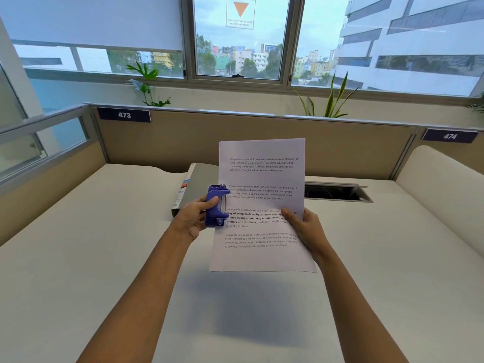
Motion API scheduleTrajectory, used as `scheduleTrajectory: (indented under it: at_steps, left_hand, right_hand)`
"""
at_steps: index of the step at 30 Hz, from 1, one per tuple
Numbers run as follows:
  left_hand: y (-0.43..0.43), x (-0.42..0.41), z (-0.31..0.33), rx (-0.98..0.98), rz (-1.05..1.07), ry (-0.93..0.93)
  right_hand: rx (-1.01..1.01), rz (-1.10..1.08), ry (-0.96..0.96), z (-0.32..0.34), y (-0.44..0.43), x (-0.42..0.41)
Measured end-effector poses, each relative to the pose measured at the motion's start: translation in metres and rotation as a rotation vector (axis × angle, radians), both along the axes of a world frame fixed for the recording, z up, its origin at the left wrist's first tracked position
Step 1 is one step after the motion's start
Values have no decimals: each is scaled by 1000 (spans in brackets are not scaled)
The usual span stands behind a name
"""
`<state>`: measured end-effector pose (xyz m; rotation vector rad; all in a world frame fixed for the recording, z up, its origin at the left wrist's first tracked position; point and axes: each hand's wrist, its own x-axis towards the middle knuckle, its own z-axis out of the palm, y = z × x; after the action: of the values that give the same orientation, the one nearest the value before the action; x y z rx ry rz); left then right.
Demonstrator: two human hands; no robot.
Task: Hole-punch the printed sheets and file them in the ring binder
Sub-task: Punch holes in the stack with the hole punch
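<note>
I hold the printed sheets (262,179) upright in the air above the desk, text facing me. My right hand (305,227) grips their right edge, thumb on the front. My left hand (193,217) is closed around a purple hole punch (216,205), whose jaw sits over the left edge of the sheets at about mid-height. The grey ring binder (199,184) lies shut on the desk behind the punch, spine label facing left; the sheets hide its right part.
The white desk (104,258) spreads below my arms, bounded by tan partition panels (157,140) at the back and left. An open cable slot (337,192) sits in the desk at the back right. Plants stand behind the partition by the window.
</note>
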<state>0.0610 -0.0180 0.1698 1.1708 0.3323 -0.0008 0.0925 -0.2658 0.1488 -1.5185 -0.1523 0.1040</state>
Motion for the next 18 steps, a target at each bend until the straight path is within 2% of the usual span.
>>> scheduleTrajectory:
  at_steps: [18]
  left_hand:
    - [3,-2,0,-111,73,19]
  right_hand:
    - [-4,-3,-13,1,0,-2]
